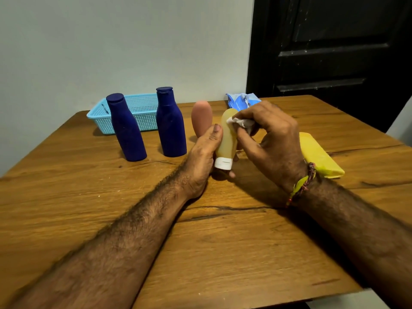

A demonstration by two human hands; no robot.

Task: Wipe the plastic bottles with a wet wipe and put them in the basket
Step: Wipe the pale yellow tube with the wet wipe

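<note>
My left hand (pixel 204 157) grips a yellowish bottle (pixel 227 139) with a white cap, held cap-down just above the table. My right hand (pixel 270 139) pinches a white wet wipe (pixel 242 123) against the bottle's upper side. Two dark blue bottles (pixel 126 128) (pixel 170 122) stand upright to the left. A pink bottle (pixel 201 118) stands behind my left hand. The light blue mesh basket (pixel 142 108) sits at the back left by the wall, partly hidden by the blue bottles.
A blue wet wipe pack (pixel 242 100) lies at the back behind my right hand. A yellow packet (pixel 318 156) lies flat on the wooden table (pixel 223 241) to the right. A dark door stands behind the table's right side.
</note>
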